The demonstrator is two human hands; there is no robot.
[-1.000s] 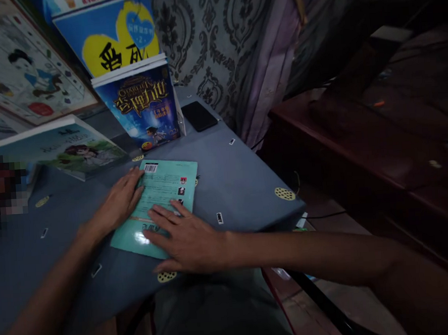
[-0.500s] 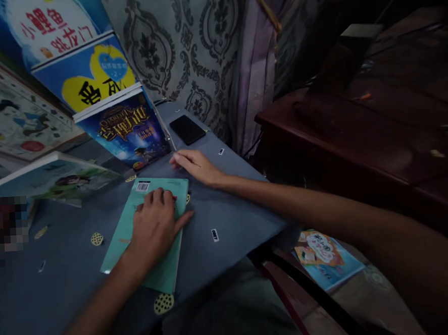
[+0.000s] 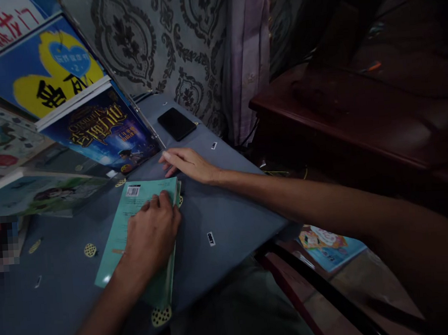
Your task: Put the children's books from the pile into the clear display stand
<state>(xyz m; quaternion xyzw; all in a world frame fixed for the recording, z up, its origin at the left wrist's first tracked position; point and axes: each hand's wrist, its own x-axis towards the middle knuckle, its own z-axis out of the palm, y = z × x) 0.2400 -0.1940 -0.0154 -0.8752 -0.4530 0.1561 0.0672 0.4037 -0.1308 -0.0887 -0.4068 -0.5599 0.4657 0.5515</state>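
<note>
A turquoise book (image 3: 116, 229) with a barcode at its top corner lies back cover up on the grey-blue tablecloth. Across its right half rests my left hand (image 3: 152, 230), its fingers bent and closed at the right page edge. The thumb is hidden there. My right hand (image 3: 189, 164) holds nothing and hovers or rests beyond the book's top edge, fingers loosely curved and apart. Just left of its fingertips stands a dark blue book (image 3: 100, 129) with gold lettering, leaning on a rack.
A black phone (image 3: 176, 124) lies near the table's far edge. Behind the blue book rises a yellow-and-blue book (image 3: 58, 66). Another book (image 3: 54, 195) leans at the left. A dark red wooden cabinet (image 3: 339, 125) stands to the right, and a blue book (image 3: 333, 252) lies on the floor.
My left thumb, stretched out before, has drawn in against the book's right edge, where more page thickness shows. My right fingers have spread a little. The view has shifted slightly.
</note>
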